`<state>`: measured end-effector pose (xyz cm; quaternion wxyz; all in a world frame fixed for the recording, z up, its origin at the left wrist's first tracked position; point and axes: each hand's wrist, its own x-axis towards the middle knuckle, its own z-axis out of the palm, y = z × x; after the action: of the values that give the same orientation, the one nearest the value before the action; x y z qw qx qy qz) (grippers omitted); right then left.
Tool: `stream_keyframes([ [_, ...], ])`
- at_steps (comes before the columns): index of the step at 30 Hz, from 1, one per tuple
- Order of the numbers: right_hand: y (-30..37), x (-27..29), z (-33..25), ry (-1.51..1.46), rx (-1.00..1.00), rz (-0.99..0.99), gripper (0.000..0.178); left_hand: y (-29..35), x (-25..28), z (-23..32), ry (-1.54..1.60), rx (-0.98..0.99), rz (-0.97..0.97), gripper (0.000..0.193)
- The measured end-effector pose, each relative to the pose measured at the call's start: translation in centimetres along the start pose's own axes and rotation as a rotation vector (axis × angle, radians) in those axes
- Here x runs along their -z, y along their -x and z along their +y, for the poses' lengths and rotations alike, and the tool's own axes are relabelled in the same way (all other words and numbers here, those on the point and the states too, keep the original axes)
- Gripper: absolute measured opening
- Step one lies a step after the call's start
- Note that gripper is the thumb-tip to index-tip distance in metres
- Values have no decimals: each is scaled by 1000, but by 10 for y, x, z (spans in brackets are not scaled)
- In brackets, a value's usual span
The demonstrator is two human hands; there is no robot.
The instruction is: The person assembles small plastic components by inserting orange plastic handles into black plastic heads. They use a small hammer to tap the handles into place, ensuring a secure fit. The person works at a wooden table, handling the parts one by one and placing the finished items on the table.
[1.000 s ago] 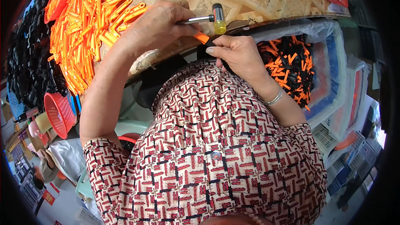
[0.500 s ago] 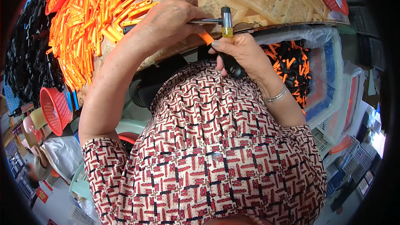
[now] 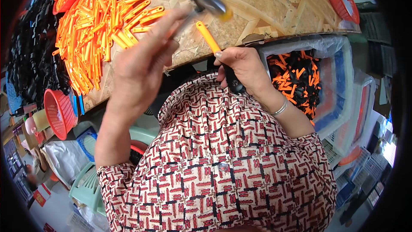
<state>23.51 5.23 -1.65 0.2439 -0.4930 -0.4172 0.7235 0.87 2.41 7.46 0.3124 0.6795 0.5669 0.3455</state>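
Orange handle (image 3: pixel 209 38), end to end with a black piece (image 3: pixel 231 79), slants out over the near edge of the counter (image 3: pixel 253 0); fingers of the right hand (image 3: pixel 244 63) grasp the black piece where the two meet. Hammer (image 3: pixel 205 1) aloft beyond, head clear of the handle, left hand (image 3: pixel 139 71) fingers closed round its shaft, exact grip probably lost to motion blur. Heap of orange handles (image 3: pixel 96 32) leftward, lined bin (image 3: pixel 342 81) of black-and-orange pieces (image 3: pixel 296 77) rightward.
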Motion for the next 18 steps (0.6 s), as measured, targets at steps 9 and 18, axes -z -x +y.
stream_keyframes([
  [9,1,-2,-6,29,-7,-17,27,18,-25,-32,-374,-345,349,58],
  [18,-4,2,-5,-4,-32,-85,20,33,-31,-26,-365,-298,338,54],
])
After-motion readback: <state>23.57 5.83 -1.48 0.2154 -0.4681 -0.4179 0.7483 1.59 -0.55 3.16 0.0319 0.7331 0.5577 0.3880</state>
